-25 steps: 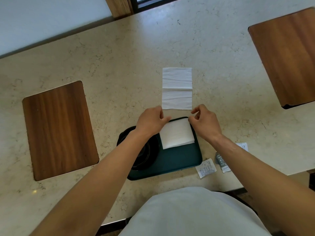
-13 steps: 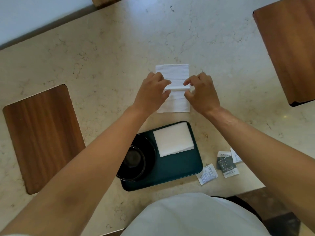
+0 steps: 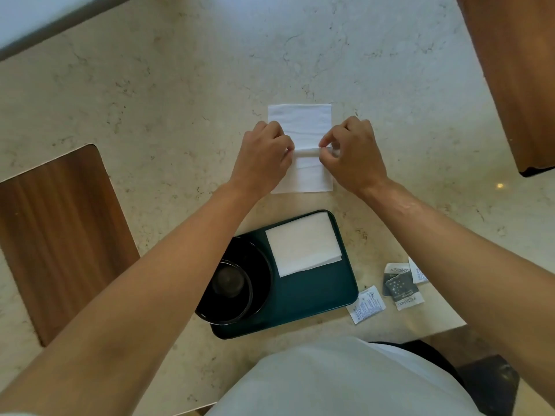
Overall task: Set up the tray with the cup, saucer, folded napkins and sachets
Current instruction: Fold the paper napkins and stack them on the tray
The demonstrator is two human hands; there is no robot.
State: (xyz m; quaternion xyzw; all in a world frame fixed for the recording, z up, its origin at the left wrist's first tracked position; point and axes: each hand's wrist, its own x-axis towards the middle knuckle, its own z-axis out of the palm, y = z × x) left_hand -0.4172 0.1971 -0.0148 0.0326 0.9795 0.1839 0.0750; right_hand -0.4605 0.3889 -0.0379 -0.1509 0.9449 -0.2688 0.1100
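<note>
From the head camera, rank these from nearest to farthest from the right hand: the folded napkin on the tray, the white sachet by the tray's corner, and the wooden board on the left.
From the right hand:
1. Folded napkin, on the tray below the hand.
2. White sachet, on the counter by the tray's near right corner.
3. Wooden board, far left.

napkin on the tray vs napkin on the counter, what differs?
The napkin on the tray lies folded in a compact near-square, untouched; the napkin on the counter is a longer strip, mid-fold, with a raised crease across its middle. The left hand and right hand pinch the counter one. Both are plain white paper.
</note>
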